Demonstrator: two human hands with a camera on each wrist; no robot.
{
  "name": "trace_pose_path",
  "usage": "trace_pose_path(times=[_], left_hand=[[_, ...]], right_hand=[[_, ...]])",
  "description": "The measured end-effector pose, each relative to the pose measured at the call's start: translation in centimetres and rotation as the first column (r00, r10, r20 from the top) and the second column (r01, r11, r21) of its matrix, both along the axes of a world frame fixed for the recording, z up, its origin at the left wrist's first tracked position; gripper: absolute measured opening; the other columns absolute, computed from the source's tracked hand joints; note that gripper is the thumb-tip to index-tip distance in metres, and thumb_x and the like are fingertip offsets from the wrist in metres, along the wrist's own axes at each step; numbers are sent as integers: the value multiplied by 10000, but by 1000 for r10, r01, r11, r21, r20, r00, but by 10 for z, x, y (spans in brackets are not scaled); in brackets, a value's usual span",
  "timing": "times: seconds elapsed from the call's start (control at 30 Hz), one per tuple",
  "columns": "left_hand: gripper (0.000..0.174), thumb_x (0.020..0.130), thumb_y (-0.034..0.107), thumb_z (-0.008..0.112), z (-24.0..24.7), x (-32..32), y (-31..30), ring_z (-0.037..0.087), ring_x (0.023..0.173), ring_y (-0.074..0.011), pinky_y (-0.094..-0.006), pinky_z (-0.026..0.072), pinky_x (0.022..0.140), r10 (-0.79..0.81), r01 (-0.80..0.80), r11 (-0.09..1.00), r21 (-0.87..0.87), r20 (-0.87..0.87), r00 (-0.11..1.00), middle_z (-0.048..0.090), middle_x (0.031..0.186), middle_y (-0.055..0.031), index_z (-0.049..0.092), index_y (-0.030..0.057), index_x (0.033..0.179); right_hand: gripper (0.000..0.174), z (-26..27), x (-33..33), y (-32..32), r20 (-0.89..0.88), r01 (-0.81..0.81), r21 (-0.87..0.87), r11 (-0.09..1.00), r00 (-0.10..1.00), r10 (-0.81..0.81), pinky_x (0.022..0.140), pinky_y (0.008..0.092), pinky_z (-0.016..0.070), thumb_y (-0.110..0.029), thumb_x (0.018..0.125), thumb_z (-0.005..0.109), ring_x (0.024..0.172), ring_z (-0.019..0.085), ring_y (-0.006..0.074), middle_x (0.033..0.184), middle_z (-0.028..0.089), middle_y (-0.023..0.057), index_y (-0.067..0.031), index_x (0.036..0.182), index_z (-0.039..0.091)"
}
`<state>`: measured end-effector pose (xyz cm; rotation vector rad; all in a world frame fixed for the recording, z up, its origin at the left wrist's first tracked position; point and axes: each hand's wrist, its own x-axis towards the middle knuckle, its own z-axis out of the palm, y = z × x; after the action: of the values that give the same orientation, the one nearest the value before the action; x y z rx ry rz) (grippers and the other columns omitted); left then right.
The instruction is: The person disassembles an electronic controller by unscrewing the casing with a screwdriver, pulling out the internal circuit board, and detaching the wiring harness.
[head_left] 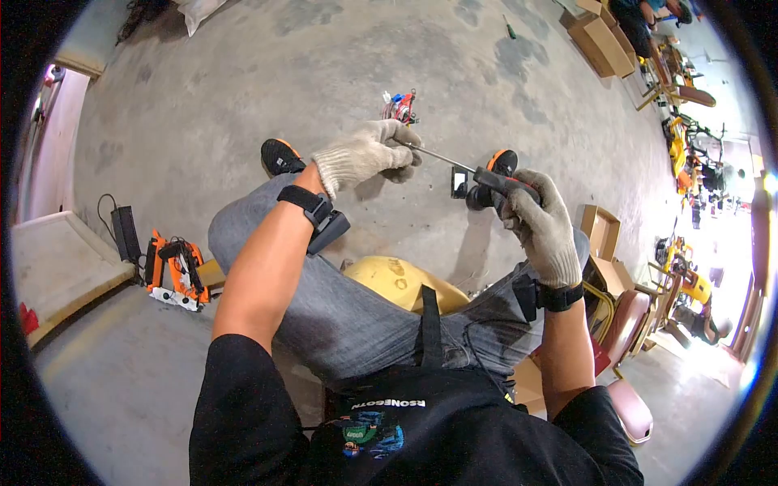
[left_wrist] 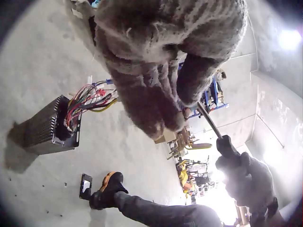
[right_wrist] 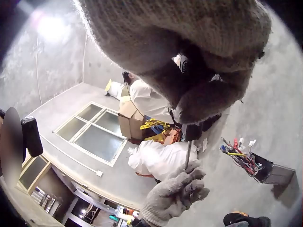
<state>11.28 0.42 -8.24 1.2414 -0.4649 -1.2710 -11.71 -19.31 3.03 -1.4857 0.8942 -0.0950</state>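
Observation:
My right hand (head_left: 545, 227), in a knitted glove, grips a screwdriver (head_left: 509, 185) by its black and red handle. The long metal shaft points across to my left hand (head_left: 369, 154), also gloved, whose thumb and fingers pinch the tip end. In the left wrist view the shaft (left_wrist: 209, 119) runs out from between those fingertips, which hide the tip itself. On the floor beyond the hands stands a finned metal box (left_wrist: 43, 130) with a bundle of coloured wires (head_left: 399, 107) coming out of one end. From the head view, my left hand covers most of that box.
A small black device (head_left: 459, 182) lies on the floor beside the right shoe. Between my knees is a yellow rounded seat (head_left: 397, 279). An orange and white tool (head_left: 178, 271) sits at left; cartons (head_left: 601, 42) and another screwdriver (head_left: 510, 27) are farther off.

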Motion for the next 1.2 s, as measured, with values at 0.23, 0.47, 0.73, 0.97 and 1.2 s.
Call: trace_pose_path(times=[0.23, 0.47, 0.73, 0.97, 1.2], left_hand=[[411, 944, 242, 666, 5, 22, 3, 716, 1052, -337, -417, 559, 927, -364, -140, 822, 552, 699, 616, 739, 1166, -182, 627, 7, 1279], [379, 914, 261, 617, 19, 69, 26, 669, 1129, -456, -506, 537, 990, -35, -591, 731, 341, 883, 467, 699, 1196, -280, 665, 56, 1230], [358, 951, 267, 600, 34, 88, 37, 672, 1120, -449, -530, 532, 975, -149, -608, 665, 434, 875, 461, 701, 1187, -276, 658, 15, 1199], [251, 934, 212, 585, 16, 85, 43, 682, 1004, -486, -567, 552, 876, -134, -650, 678, 343, 928, 349, 712, 1042, -283, 645, 4, 1061], [238, 897, 186, 604, 6, 82, 32, 696, 963, -480, -566, 566, 827, -106, -627, 719, 300, 939, 327, 714, 1025, -288, 674, 9, 1039]], right_hand=[[414, 0, 7, -1, -37, -17, -86, 996, 999, 14, 719, 285, 554, -115, 969, 665, 804, 639, 129, 1043, 683, 103, 43, 1339, 563], [358, -6, 60, 8, -224, -364, -483, 796, 931, 289, 830, 321, 571, -104, 967, 684, 923, 711, 178, 1068, 715, 150, 27, 1288, 593], [354, -63, 130, 18, -339, -608, -700, 375, 744, 575, 909, 450, 544, -90, 892, 734, 1070, 657, 411, 1153, 651, 188, -52, 1224, 616], [321, -86, 158, 26, -474, -720, -669, 185, 604, 640, 909, 484, 541, -70, 902, 708, 1086, 646, 421, 1186, 623, 181, -73, 1207, 608], [321, -97, 164, 22, -484, -750, -641, 160, 558, 674, 914, 488, 538, -68, 905, 701, 1087, 643, 423, 1186, 619, 183, -80, 1210, 601]])
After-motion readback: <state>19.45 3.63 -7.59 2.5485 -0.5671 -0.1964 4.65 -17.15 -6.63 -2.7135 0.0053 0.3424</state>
